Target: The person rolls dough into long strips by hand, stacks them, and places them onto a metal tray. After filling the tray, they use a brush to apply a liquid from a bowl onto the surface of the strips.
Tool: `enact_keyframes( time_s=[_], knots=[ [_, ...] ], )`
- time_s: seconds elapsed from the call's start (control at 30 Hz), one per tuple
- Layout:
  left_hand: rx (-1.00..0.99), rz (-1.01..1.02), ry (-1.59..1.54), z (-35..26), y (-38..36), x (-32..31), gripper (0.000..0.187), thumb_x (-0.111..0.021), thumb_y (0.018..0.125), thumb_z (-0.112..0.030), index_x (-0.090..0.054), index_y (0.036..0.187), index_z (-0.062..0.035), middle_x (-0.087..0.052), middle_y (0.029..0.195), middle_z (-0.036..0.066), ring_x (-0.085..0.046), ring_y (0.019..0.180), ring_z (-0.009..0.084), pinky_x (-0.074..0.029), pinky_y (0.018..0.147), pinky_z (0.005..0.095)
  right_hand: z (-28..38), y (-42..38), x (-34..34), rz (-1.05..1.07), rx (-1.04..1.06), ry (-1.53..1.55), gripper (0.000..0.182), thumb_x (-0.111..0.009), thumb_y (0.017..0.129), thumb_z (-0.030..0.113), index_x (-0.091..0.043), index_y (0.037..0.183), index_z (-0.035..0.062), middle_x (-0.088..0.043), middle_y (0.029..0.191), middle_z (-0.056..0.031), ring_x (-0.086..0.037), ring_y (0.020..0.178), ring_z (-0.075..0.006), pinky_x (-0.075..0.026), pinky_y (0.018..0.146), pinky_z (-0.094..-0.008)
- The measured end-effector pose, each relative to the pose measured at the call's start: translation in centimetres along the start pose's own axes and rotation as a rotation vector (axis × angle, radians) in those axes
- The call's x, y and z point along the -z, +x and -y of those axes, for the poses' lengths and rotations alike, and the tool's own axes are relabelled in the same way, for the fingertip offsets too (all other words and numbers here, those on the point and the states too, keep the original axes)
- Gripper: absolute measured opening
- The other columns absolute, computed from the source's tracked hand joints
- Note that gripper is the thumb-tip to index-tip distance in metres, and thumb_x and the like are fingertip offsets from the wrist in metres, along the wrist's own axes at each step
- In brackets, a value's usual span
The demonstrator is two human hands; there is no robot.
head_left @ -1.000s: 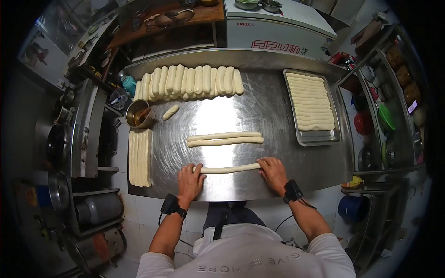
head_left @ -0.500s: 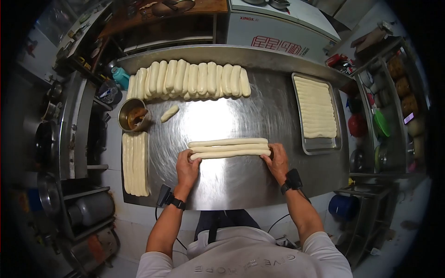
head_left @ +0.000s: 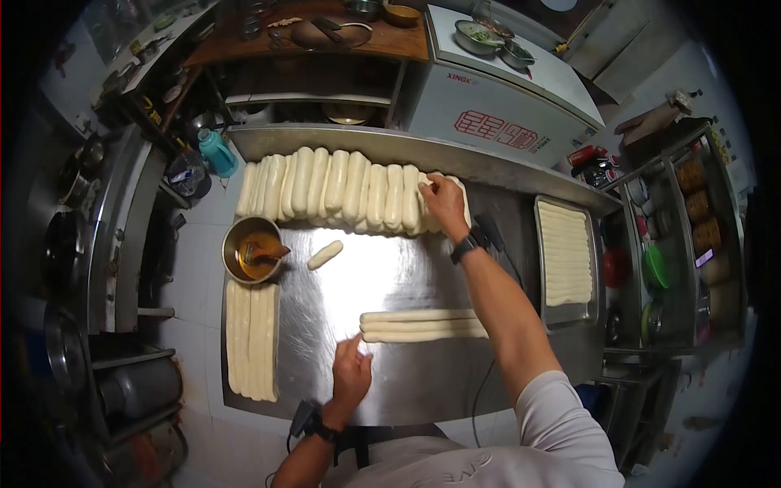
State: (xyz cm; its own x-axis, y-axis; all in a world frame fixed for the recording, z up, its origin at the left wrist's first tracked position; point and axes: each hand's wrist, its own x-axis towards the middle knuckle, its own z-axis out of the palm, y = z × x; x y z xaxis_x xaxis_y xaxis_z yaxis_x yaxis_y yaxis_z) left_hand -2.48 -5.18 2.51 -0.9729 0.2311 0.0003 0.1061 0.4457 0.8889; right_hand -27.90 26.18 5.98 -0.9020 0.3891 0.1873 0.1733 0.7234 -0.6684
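Observation:
My right hand (head_left: 444, 203) reaches over to the right end of a long stacked row of pale, shiny dough sticks (head_left: 333, 183), its fingers curled down onto a dough stick there. Nearer me, three long dough strips (head_left: 419, 327) lie side by side on the steel table; my right forearm hides their right end. My left hand (head_left: 351, 378) is by their left end, fingers apart and holding nothing. A short piece of dough (head_left: 325, 255) lies alone, near a metal pot (head_left: 230, 248) of amber liquid with a brush-like tool inside.
Several long dough strips (head_left: 253, 342) lie at the table's left edge. A metal tray (head_left: 598, 309) filled with dough strips is on the right. A raised metal edge (head_left: 521, 176) runs along the back. Behind are a blue-green flask (head_left: 216, 154) and a white freezer (head_left: 439, 106).
My right hand has left the three strips and moved forward to the dough row. My left hand has let go of their left end and drawn slightly back. The camera view has shifted.

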Motion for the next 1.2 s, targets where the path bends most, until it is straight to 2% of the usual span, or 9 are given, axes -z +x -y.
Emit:
enact_keyframes(
  time_s=[0.17, 0.3, 0.47, 0.6, 0.7, 0.9, 0.97, 1.07, 1.2],
  knots=[
    [0.047, 0.073, -0.023, -0.8, -2.4, 1.9, 0.045, -0.071, 0.086, 0.002, -0.061, 0.13, 0.0036, -0.059, 0.111, 0.019, -0.065, 0.086, 0.0282, -0.055, 0.074, 0.0348, 2.8, 3.4, -2.7, 0.111, -0.161, -0.12, 0.042, -0.08, 0.079, 0.03, -0.074, 0.109, 0.0013, -0.071, 0.093, -0.0193, -0.068, 0.09, -0.0362, -0.054, 0.084, -0.0438],
    [-0.11, 0.005, 0.084, -0.2, -1.5, 1.9, 0.046, -0.07, 0.087, -0.001, -0.059, 0.132, 0.0042, -0.058, 0.121, 0.023, -0.061, 0.108, 0.0387, -0.052, 0.093, 0.0425, 2.2, 1.7, -3.4, -0.13, 0.103, -0.056, 0.032, -0.083, 0.073, 0.02, -0.057, 0.085, 0.0056, -0.054, 0.081, -0.0109, -0.062, 0.083, -0.0336, -0.052, 0.08, -0.0423],
    [-0.141, -0.086, 0.086, -2.3, 2.4, 0.4, 0.061, -0.069, 0.089, -0.004, -0.044, 0.144, 0.0088, -0.044, 0.143, 0.031, -0.046, 0.133, 0.0446, -0.038, 0.113, 0.0486, 6.6, -7.1, 0.9, 0.0, 0.214, 0.254, 0.051, -0.074, 0.077, 0.011, -0.055, 0.124, 0.0036, -0.059, 0.09, -0.0129, -0.061, 0.083, -0.0271, -0.051, 0.076, -0.038],
    [-0.299, -0.136, 0.2, -4.5, 3.2, -1.2, 0.073, -0.064, 0.092, -0.006, -0.026, 0.151, 0.0131, -0.022, 0.158, 0.036, -0.024, 0.15, 0.0478, -0.023, 0.123, 0.0526, 8.6, -20.2, 7.3, 0.221, 0.21, 0.376, 0.039, -0.074, 0.089, 0.016, -0.064, 0.125, 0.0055, -0.057, 0.1, -0.0082, -0.057, 0.091, -0.018, -0.051, 0.08, -0.031],
    [-0.393, -0.003, 0.289, -4.5, 0.2, -2.7, 0.076, -0.068, 0.082, -0.003, -0.036, 0.151, 0.0069, -0.049, 0.139, 0.028, -0.05, 0.126, 0.0434, -0.039, 0.107, 0.052, 6.2, -27.9, 12.0, 0.341, 0.082, 0.481, 0.028, -0.073, 0.09, 0.011, -0.068, 0.117, 0.0051, -0.06, 0.106, -0.0088, -0.059, 0.095, -0.0185, -0.05, 0.081, -0.0311],
    [-0.588, 0.397, 0.584, -7.3, -8.9, -5.2, 0.06, -0.058, 0.084, -0.001, -0.05, 0.143, 0.0053, -0.062, 0.111, 0.015, -0.059, 0.098, 0.0301, -0.045, 0.085, 0.0414, -4.6, -39.1, 19.0, 0.364, -0.044, 0.435, 0.024, -0.077, 0.087, 0.011, -0.069, 0.108, 0.0058, -0.062, 0.109, -0.0111, -0.061, 0.101, -0.0248, -0.05, 0.083, -0.0343],
    [-0.534, 0.464, 0.536, -6.8, -11.1, -7.7, 0.05, -0.051, 0.09, -0.003, -0.05, 0.139, 0.0064, -0.062, 0.116, 0.023, -0.059, 0.108, 0.0415, -0.044, 0.092, 0.052, -7.5, -42.2, 19.0, 0.423, 0.01, 0.032, 0.024, -0.078, 0.083, 0.013, -0.069, 0.105, 0.0069, -0.063, 0.11, -0.0135, -0.062, 0.105, -0.0326, -0.05, 0.092, -0.0396],
    [-0.435, 0.536, 0.83, -6.4, -13.0, -9.5, 0.063, -0.06, 0.094, -0.021, -0.041, 0.145, 0.0107, -0.036, 0.154, 0.034, -0.028, 0.149, 0.0489, -0.018, 0.122, 0.062, -8.2, -44.8, 18.0, 0.236, 0.163, -0.104, 0.029, -0.076, 0.083, 0.014, -0.068, 0.109, 0.0038, -0.063, 0.113, -0.017, -0.06, 0.108, -0.0372, -0.046, 0.1, -0.0462],
    [-0.451, 0.409, 0.304, -8.0, -15.5, -10.4, 0.088, -0.052, 0.099, -0.05, -0.028, 0.149, 0.0182, -0.02, 0.157, 0.044, -0.015, 0.149, 0.0589, -0.009, 0.123, 0.0624, -4.8, -46.1, 16.3, 0.432, 0.35, 0.022, 0.054, -0.063, 0.093, 0.023, -0.051, 0.138, -0.0032, -0.052, 0.14, -0.0258, -0.049, 0.132, -0.0391, -0.033, 0.117, -0.0487]
  ],
)
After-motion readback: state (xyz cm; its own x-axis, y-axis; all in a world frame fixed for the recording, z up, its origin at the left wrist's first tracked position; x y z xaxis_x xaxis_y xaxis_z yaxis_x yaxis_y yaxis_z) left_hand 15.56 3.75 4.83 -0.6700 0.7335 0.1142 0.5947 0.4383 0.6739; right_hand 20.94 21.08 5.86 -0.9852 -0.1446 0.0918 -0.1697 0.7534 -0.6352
